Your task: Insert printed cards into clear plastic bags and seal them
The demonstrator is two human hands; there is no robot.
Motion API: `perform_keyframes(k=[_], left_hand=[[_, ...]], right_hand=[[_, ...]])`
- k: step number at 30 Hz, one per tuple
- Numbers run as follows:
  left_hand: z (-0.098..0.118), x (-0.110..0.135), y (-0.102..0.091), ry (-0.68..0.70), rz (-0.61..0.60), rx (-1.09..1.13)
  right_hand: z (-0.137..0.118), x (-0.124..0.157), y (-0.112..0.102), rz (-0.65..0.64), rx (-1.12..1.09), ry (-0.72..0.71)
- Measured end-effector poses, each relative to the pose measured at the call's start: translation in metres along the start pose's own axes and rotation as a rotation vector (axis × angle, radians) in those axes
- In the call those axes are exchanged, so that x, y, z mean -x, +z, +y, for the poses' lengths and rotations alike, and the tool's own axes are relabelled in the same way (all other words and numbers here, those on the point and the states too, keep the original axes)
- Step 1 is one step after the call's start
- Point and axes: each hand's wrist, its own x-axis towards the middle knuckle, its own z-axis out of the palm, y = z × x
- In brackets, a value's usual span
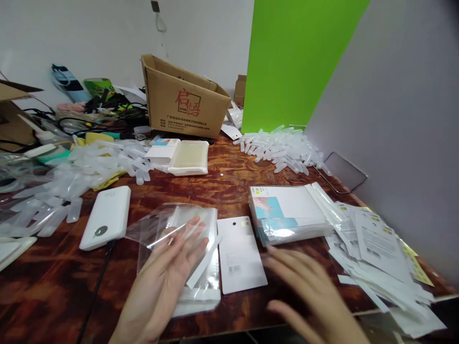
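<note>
In the head view, use the white backing card (239, 255) as your landmark. Just left of it lies the clear plastic bag (155, 227), its long axis seeming to run away from you (its crumpled outline makes that hard to judge), with a white strip (202, 263) lying slantwise at its right side. Your left hand (161, 282) is the nearer one, its fingers spread flat on the bag, pinching nothing. Your right hand (308, 296), blurred, sits just right of the card, fingers apart and empty, below a stack of packaged cards (287, 203). A white power bank (105, 217) lies farther left, past the bag.
</note>
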Motion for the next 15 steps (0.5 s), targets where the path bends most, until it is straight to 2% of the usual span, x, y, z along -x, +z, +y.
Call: perform_keyframes(k=[3,6,9,11,15], left_hand=[[0.001,0.001,-0.001,-0.024,-0.091,-0.048],[0.005,0.001,-0.006,-0.044,-0.152,-0.044],[0.007,0.0,-0.01,-0.038,-0.122,-0.054],[0.007,0.0,-0.011,-0.032,-0.11,-0.058],[0.004,0.001,-0.008,-0.063,-0.095,-0.096]], right_hand=[[-0.02,-0.027,0.029,-0.208,-0.006,-0.032],[-0.017,-0.028,0.041,-0.205,-0.02,-0.087],[-0.016,-0.021,0.043,-0.106,-0.036,-0.142],[-0.019,-0.014,0.044,0.003,-0.045,-0.116],[-0.031,0.005,0.041,0.361,-0.075,-0.054]])
